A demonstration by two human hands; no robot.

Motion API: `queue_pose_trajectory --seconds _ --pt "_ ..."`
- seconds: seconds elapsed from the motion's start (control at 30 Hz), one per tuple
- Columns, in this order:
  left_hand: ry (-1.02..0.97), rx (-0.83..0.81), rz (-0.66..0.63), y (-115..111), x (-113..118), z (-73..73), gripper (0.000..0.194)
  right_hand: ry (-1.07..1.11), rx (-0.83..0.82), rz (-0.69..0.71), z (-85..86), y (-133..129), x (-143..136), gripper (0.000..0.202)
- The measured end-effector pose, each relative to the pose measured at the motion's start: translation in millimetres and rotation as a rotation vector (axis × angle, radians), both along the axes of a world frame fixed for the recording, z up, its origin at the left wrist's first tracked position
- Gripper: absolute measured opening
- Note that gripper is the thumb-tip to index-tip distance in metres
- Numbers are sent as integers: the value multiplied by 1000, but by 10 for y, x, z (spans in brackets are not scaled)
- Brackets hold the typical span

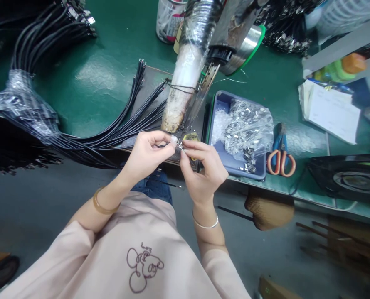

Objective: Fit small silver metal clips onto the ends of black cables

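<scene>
Close together at the table's front edge, both hands meet below a white taped tube (185, 70). My left hand (152, 151) is closed, thumb and forefinger pinching a small whitish piece near a black cable end. Fingertips of my right hand (202, 164) pinch something thin and light at the same spot, too small to name. Behind my left hand, a bundle of black cables (110, 139) fans out over a dark board (147, 91). A small yellow object (191, 136) lies just behind my right fingers.
Right of the hands is a blue tray (238, 169) with small metal and clear parts. Orange-handled pliers (281, 153) lie beside it. A solder-like wire spool (245, 47), a tub (169, 20) and papers (333, 110) stand farther back on the green table (110, 83).
</scene>
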State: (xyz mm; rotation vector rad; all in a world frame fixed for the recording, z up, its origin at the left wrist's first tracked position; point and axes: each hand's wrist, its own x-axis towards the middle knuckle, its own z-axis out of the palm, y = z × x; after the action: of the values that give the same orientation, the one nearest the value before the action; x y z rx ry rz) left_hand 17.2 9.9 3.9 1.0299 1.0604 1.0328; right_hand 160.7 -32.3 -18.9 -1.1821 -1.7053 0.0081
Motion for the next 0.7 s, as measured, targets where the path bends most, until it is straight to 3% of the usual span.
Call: queue_pose_trajectory --seconds 0.7 --pt "22 47 -7 -12 -27 -12 10 -17 -19 -2 44 -15 -16 18"
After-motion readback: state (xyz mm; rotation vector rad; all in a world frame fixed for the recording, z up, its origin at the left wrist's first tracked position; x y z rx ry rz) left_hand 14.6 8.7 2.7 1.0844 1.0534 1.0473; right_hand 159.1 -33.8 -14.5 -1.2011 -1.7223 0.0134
